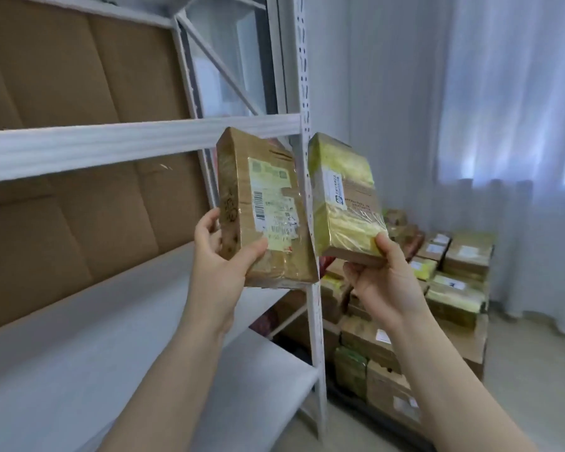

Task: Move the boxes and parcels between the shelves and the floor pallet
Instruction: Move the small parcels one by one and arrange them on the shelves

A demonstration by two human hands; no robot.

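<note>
Pale curtains (470, 125) hang across the far wall, and white metal shelving (137, 141) backed with cardboard fills the left. Your left hand (222, 265) grips a brown taped box (265, 207) by its lower end, thumb across the labelled face, upright before the shelf post. Your right hand (382, 282) pinches a yellow-taped parcel (343, 197) at its bottom corner (just beside the box; touching or not, I can't tell). Far right, a stack of parcels (454, 275) sits on the floor.

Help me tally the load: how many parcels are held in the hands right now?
2. A brown taped parcel in the left hand, before the shelf upright; a yellow-taped parcel in the right hand. Other stacked parcels sit behind on the floor, unheld.
</note>
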